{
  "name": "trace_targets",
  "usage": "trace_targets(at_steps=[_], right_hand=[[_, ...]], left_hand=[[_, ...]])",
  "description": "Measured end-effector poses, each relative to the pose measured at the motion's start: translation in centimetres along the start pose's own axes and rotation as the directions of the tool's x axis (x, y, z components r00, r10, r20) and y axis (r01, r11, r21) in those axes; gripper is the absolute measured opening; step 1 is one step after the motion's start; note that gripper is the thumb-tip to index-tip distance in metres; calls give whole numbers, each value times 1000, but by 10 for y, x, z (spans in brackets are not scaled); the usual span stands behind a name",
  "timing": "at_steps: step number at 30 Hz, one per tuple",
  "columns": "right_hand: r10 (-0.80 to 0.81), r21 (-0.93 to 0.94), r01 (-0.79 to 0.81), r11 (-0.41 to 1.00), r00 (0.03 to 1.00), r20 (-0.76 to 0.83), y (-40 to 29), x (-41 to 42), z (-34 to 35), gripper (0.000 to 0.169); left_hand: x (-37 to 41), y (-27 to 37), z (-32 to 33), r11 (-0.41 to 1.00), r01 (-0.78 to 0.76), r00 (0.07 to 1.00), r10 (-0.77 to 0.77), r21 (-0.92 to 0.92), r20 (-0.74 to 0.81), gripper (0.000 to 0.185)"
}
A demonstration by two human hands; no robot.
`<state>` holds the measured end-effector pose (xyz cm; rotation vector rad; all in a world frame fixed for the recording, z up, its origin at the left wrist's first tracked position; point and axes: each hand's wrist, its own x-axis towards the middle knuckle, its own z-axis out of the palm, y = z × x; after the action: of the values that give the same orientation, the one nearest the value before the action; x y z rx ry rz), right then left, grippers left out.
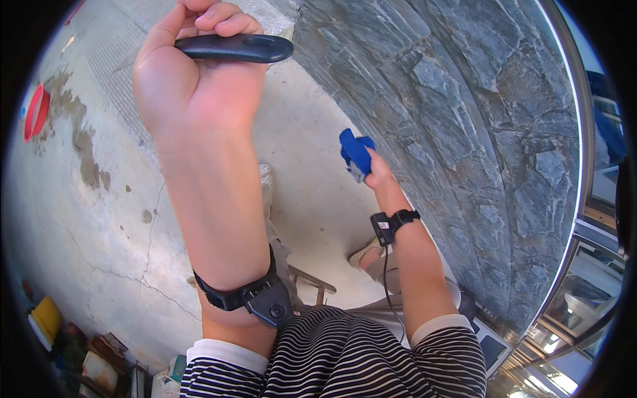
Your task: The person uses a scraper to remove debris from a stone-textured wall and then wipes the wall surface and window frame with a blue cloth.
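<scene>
Raised close to the camera, my left hand (199, 82) has its palm towards me and its fingers curled around a black handle (239, 48). The handle has a slot near its rounded end. A thin grey pointed shape shows beyond the thumb; it looks like the tool's blade, but most of it is hidden behind the hand. Lower and to the right, my right hand (379, 171) grips a bunched blue cloth item (356, 150) with some grey on it, possibly a glove. That hand is close to the stone-faced wall (438, 99).
A black wrist camera (271, 306) is strapped to my left forearm, and a cabled black device (383, 228) to my right. A wooden stool (313, 282) stands by my legs. On the cracked concrete floor (114, 234) lies a red basin (36, 113). Windows (587, 278) line the right.
</scene>
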<state>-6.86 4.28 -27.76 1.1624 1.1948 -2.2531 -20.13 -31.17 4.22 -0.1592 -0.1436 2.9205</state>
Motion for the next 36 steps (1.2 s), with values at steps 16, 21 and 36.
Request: trace_targets(at_steps=[16, 21, 36], right_hand=[[-144, 444, 238, 864, 961, -235, -19, -2, -181, 39], [-155, 479, 489, 729, 799, -581, -16, -58, -158, 38], [-227, 469, 258, 845, 966, -122, -103, -38, 38, 33]], left_hand=[[11, -28, 0, 998, 47, 999, -46, 46, -21, 7], [-5, -23, -1, 997, 12, 1000, -10, 80, -24, 7], [8, -38, 0, 998, 70, 996, -70, 2, -48, 8]])
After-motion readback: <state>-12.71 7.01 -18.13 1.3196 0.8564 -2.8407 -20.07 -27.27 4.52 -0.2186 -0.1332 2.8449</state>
